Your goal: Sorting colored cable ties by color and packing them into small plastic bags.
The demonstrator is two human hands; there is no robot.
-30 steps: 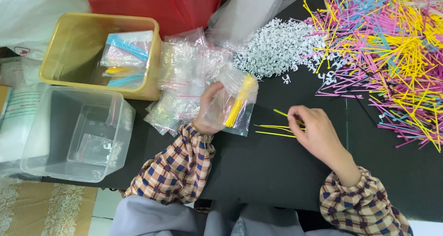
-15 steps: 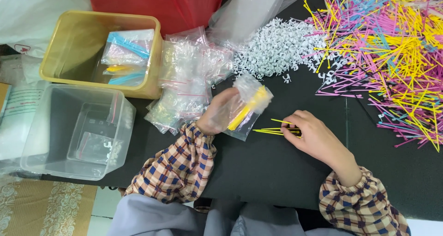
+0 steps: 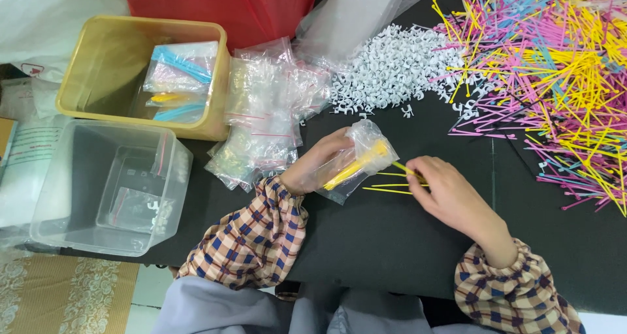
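I am looking down at my two hands over the black table (image 3: 392, 242). My left hand (image 3: 320, 167) is holding a small clear plastic bag (image 3: 356, 161) with yellow sticks inside it, fingers closed around the bag's side. My right hand (image 3: 450, 193) is pinching a few loose yellow sticks (image 3: 388, 180) at their right ends, and their tips are lying just beside the bag's open mouth. The bag is sitting near the middle of the table, between my hands.

To the left of the bag a pile of empty clear bags (image 3: 268, 118) is lying beside a yellow tub (image 3: 124, 66). A clear plastic box (image 3: 104, 190) is hanging over the left edge. White clips (image 3: 392, 66) are heaped behind the bag, and a big heap of coloured sticks (image 3: 555, 79) is filling the far right corner.
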